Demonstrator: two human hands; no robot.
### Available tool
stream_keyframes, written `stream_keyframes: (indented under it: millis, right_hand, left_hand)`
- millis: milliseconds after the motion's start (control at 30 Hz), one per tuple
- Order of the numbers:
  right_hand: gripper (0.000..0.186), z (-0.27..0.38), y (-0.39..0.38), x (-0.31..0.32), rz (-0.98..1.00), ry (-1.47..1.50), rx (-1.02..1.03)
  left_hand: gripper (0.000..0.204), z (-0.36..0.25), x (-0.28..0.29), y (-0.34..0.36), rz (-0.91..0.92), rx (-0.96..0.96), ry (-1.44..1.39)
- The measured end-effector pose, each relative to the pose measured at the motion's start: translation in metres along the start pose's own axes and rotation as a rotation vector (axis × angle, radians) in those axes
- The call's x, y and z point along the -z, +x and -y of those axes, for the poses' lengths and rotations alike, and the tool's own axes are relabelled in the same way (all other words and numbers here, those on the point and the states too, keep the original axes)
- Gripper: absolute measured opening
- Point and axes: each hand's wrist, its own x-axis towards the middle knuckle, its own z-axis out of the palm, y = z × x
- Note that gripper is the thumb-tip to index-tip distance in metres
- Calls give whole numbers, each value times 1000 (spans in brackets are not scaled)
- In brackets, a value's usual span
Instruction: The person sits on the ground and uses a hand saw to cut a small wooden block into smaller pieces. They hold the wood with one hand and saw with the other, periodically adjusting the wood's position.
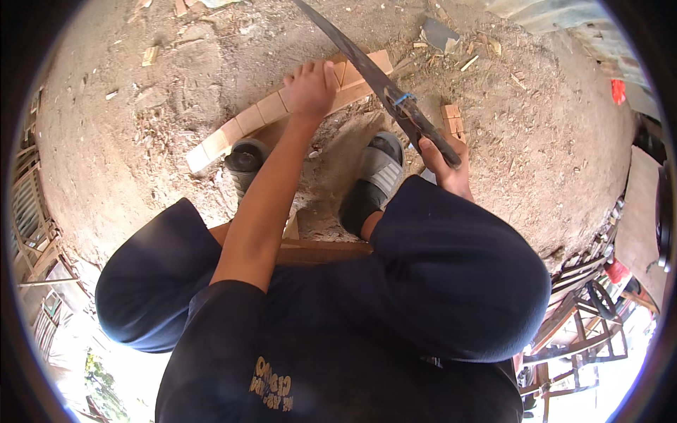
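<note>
A long pale wooden plank [243,121], marked by several cross lines, lies aslant on the ground past my feet. My left hand [310,88] presses down on it, fingers closed over its far edge. In my right hand [451,169] is the dark handle of a handsaw [374,79], bound with a blue tie. Its long, narrow blade slopes up and left across the plank's right part; whether it touches the wood I cannot tell. Small wooden blocks [452,118] lie just beyond my right hand.
My sandalled feet [381,169] are close behind the plank. Under me shows the edge of a wooden seat [321,252]. Wood scraps and a grey flat piece [438,34] litter the dirt floor. Wooden frames [582,331] stand at the lower right, and corrugated sheeting [564,17] at the upper right.
</note>
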Motion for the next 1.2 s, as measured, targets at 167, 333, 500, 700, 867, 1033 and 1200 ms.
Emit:
stream_keyframes:
  millis: [167, 333, 500, 700, 867, 1033, 1200]
  right_hand:
    - [29, -15, 41, -1, 102, -68, 60]
    - [26, -25, 73, -5, 129, -56, 80]
    - [20, -26, 91, 3, 209, -90, 102]
    - [23, -5, 98, 3, 246, -154, 80]
    - [22, 5, 105, -2, 247, -219, 109]
    - [21, -3, 93, 8, 307, -219, 67]
    - [19, -30, 42, 55, 302, -222, 108]
  left_hand:
    - [35, 8, -6, 13, -62, 90, 105]
    - [31, -5, -15, 15, -51, 257, 147]
    - [27, -4, -12, 19, -41, 290, 187]
    - [20, -6, -10, 20, -43, 279, 187]
    - [22, -8, -13, 21, -34, 311, 202]
    - [23, -5, -17, 19, -53, 291, 211]
    - [24, -2, -16, 19, -88, 272, 233]
